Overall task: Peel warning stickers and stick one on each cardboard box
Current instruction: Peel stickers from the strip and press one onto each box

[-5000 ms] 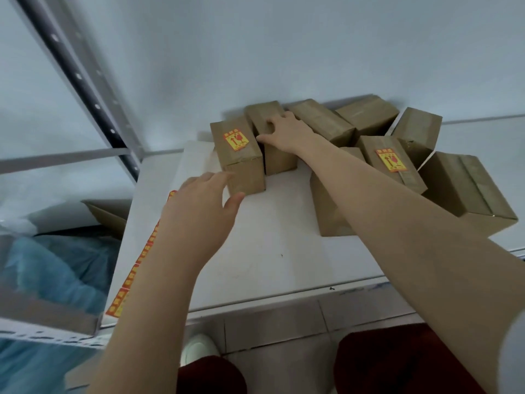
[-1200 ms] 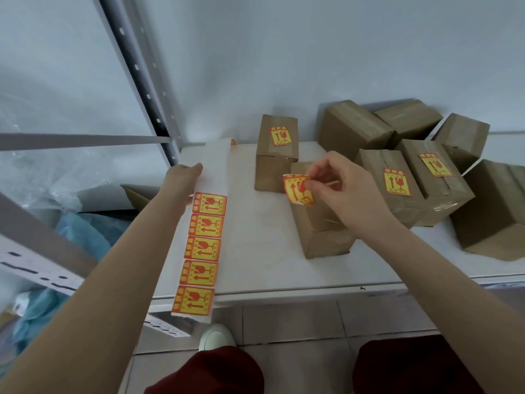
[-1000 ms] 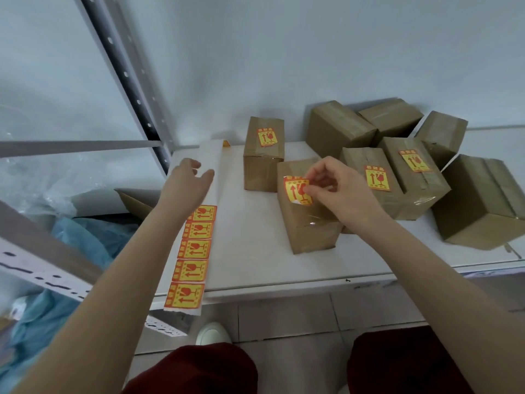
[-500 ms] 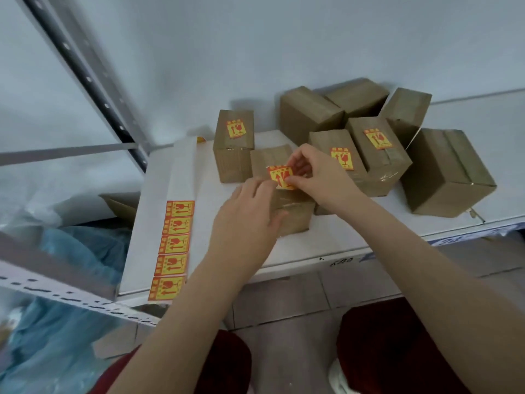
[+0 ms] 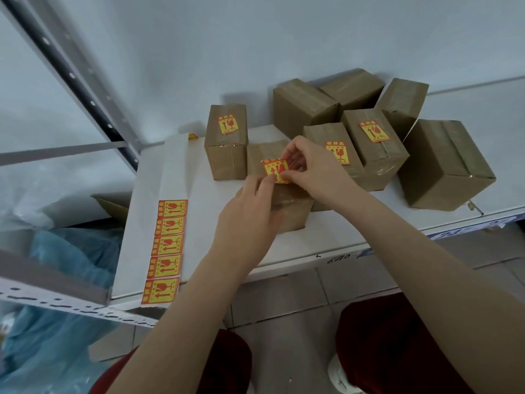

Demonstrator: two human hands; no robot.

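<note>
Progress about halfway: left box (image 5: pixel 227 157) and two mid boxes (image 5: pixel 369 163) already carry labels. A fourth sticker (image 5: pixel 275 170) sits on top of the front box (image 5: pixel 289 211) on the shelf (image 5: pixel 326 237), not yet smoothed flat by the look of it. The right hand (image 5: pixel 312 172) pinches its right edge, and the left hand (image 5: pixel 250 214) has fingertips at its lower edge, pinching or just pressing I cannot tell. Left to do: press this one down, then label four bare boxes (image 5: pixel 446 166) at the back and right. Five stickers wait on the strip (image 5: pixel 167 251) along the shelf's left side.
</note>
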